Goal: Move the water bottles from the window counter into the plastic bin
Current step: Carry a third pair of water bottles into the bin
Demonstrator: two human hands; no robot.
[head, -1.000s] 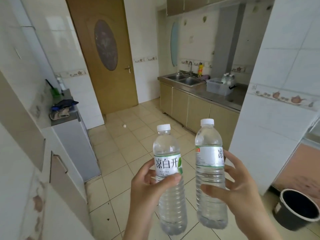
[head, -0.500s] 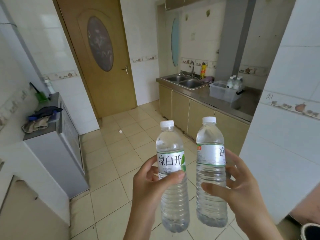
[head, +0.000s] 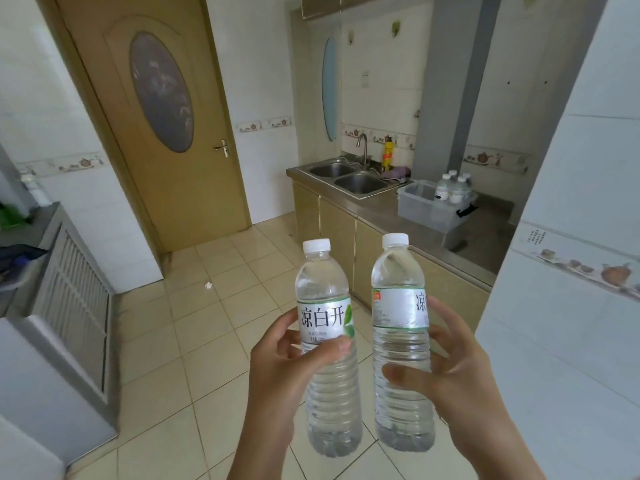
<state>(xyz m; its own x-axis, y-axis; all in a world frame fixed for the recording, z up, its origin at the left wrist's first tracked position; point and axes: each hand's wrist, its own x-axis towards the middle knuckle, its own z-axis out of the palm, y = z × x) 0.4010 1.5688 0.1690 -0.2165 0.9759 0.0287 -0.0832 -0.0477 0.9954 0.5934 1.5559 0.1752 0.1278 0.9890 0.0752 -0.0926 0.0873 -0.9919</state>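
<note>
The left hand [head: 287,372] gripped the left bottle [head: 327,344] at mid-body, thumb curled across the front just under the label and fingers wrapped behind it, mostly hidden. The right hand [head: 457,382] held the right bottle [head: 401,341] the same way, thumb across the ribbed front, fingertips showing past the label's right edge. Both bottles stood upright, side by side and just apart, white caps on, above the floor [head: 194,341]. Both forearms were cut off by the lower edge of the view.

A white wall [head: 571,306] on the right hid part of the counter [head: 381,216]. On that counter, well beyond the hands, sat the bin [head: 426,213], clear plastic, with bottles [head: 453,188] standing inside at its right end; their number was hard to make out, as they overlapped. Left of the bin lay a double sink [head: 346,178] with a tap, a yellow container [head: 389,155] and a purplish cloth [head: 398,173] behind it.

At the far left a cabinet [head: 69,317] was blurred, with things on top too smeared to name. A door [head: 162,116] stood closed at the back.
</note>
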